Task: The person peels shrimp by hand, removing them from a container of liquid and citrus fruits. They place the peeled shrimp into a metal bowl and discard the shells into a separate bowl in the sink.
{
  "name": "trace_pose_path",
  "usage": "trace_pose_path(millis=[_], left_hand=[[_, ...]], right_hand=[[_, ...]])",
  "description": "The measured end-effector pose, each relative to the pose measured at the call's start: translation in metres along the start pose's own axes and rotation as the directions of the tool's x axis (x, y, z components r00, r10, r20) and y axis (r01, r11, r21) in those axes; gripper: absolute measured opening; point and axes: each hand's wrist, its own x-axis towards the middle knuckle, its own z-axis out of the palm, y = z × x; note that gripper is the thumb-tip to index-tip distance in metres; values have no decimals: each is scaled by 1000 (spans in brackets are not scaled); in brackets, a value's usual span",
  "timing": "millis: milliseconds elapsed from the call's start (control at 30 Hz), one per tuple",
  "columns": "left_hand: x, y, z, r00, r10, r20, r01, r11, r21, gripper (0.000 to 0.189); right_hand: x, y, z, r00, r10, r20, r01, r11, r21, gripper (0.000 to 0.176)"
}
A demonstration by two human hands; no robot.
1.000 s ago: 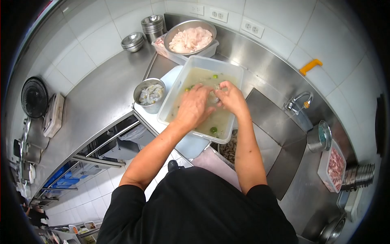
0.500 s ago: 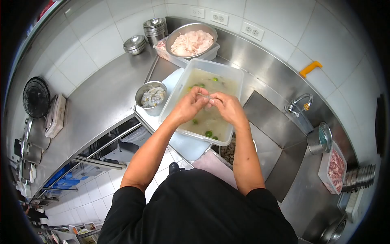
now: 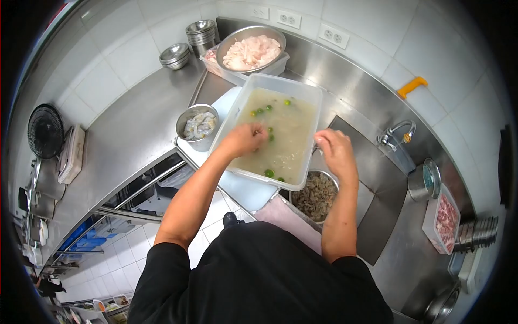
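Note:
A clear plastic tub (image 3: 302,86) of cloudy liquid, with several small green fruits floating in it, stands on a pale board (image 3: 251,194). My left hand (image 3: 247,139) is over the tub's left half, fingers curled and blurred; what they hold, if anything, is hidden. Past the tub's right rim is my right hand (image 3: 335,151), its fingers bent and pinched together, contents too small to name. Peeled shrimp (image 3: 199,125) fill a metal container (image 3: 186,135) left of the tub. Below my right hand, a round metal bowl (image 3: 335,183) holds brownish shells or shrimp (image 3: 314,198).
Behind the tub, a metal bowl (image 3: 283,42) of pale meat rests on another plastic tub. A sink (image 3: 350,140) and faucet (image 3: 399,129) lie to the right. Stacked metal bowls (image 3: 174,55) stand at the back left, a tub of red meat (image 3: 445,221) at the far right.
My hands, together over the tub before, are now apart. My right hand has moved right past the rim, and my left hand slightly left and lower. The bowl of shells is more visible.

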Motion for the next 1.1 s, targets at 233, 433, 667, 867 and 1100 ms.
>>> trace_pose_path(millis=[233,433,667,867,1100], left_hand=[[12,-47,34,966,79,248,-230,703,673,16],[-15,8,19,986,-57,156,138,807,-574,25],[-37,5,17,997,-73,-14,44,728,-684,25],[-30,-2,27,1000,-1,-11,-6,799,-601,25],[-35,6,18,999,32,17,-10,686,-728,26]], right_hand=[[-53,47,-9,986,168,-14,-167,968,-186,26],[-5,-42,35,997,-45,-57,54,985,161,25],[15,-52,94,980,-52,193,1,966,257,19],[13,-38,96,980,52,191,-98,967,237,25],[11,-42,87,970,137,202,-222,840,496,23]])
